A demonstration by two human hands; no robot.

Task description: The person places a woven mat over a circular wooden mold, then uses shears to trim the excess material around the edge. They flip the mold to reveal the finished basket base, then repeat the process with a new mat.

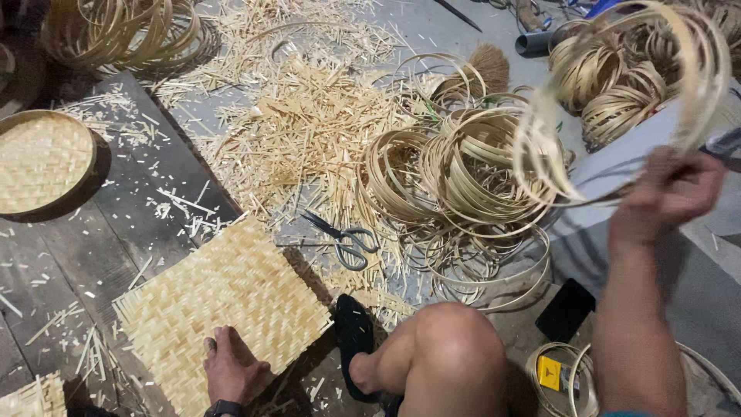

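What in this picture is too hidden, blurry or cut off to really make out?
- Raised bamboo hoops, head view: motion-blurred, so their number is unclear.
- Right hand: blurred; finger grip not readable.
- Left hand on the woven mat: wrist cut by the bottom edge.
- Yellow item near the knee: partly hidden by hoops, too small to identify.
- Tools at top edge: cut off.

One flat woven bamboo mat [224, 313] lying on the floor, one round woven tray [42, 161] sitting by the floor's left edge, one pair of scissors [343, 239], four heaps of bamboo hoops showing, offcut splinters too many to count, two hands working
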